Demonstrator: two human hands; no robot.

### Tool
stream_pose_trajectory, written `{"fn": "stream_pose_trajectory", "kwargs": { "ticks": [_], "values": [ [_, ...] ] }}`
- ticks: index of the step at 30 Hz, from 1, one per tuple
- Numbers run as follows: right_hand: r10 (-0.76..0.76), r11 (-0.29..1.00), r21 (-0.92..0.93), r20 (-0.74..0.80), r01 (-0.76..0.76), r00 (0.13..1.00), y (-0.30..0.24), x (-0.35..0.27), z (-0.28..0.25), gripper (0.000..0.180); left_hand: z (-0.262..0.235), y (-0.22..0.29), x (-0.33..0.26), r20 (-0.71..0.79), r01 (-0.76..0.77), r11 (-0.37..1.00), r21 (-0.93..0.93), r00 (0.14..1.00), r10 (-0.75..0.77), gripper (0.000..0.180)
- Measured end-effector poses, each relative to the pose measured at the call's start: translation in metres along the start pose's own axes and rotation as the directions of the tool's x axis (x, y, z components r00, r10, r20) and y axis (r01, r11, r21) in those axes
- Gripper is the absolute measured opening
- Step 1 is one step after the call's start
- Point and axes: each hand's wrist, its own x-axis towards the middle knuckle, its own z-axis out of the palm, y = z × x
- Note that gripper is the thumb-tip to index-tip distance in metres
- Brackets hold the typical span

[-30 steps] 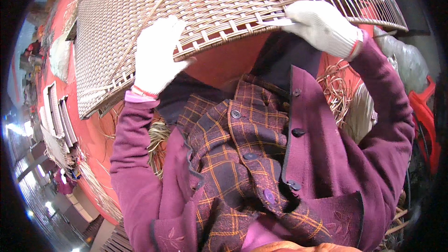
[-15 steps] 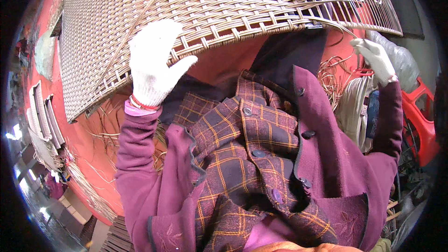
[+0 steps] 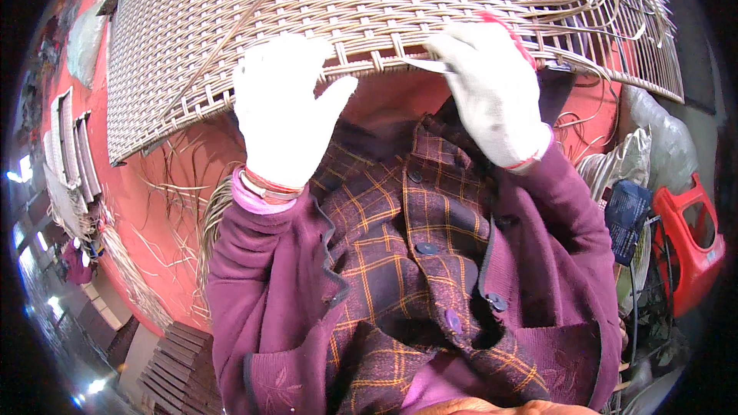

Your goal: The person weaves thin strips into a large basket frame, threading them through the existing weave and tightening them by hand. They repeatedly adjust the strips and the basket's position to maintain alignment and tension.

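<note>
A: Item one: a single woven rattan panel [image 3: 323, 23], held up across the top of the view. We had its near edge at both gloves. How did we log the hands?

B: Two, both in white gloves. Our left hand [image 3: 286, 115] lay flat, fingers together and thumb spread, pressed against the panel's lower edge, clamped on nothing. Our right hand [image 3: 492, 88] was curled at the same edge, fingers pinched on a flat pale strip [image 3: 427, 66]; we could not tell whether it also held a tool.

A: Edges and room?

B: The panel's left edge was finished and tight. Its right end [image 3: 615, 0] was unwoven, loose strands fanning out. Below the near edge we had open space down to our chest, the two gloves well apart along it.

A: Surroundings?

B: Loose rattan strands [image 3: 165, 207] on the red floor at our left; one red plastic stool [image 3: 696, 238] at our right, a dark blue bag [image 3: 626, 215] just beside it.
</note>
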Motion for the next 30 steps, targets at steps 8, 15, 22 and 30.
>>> {"fn": "stream_pose_trajectory", "kwargs": {
  "ticks": [8, 15, 22, 30],
  "values": [
    [0.030, 0.993, -0.116, -0.005, -0.031, 1.000, -0.008, 0.012, 0.015, 0.032, -0.006, 0.003, 0.007, 0.048, 0.009, 0.999, -0.053, 0.999, -0.006, 0.045],
    [-0.031, 0.999, -0.013, -0.066, 0.030, 0.997, 0.000, 0.014, 0.026, 0.029, -0.005, 0.009, 0.005, -0.050, -0.078, 0.977, -0.197, 0.996, 0.070, 0.027],
    [-0.047, 0.998, 0.047, -0.031, 0.049, 0.998, 0.001, 0.008, 0.012, 0.031, 0.005, 0.027, 0.015, -0.027, -0.068, 0.980, -0.186, 0.998, 0.065, 0.039],
    [0.124, 0.986, -0.048, -0.436, -0.160, 0.891, 0.043, -0.028, -0.033, 0.035, 0.011, 0.046, 0.034, 0.003, -0.133, 0.951, -0.278, 0.990, 0.139, 0.038]
  ]
}}
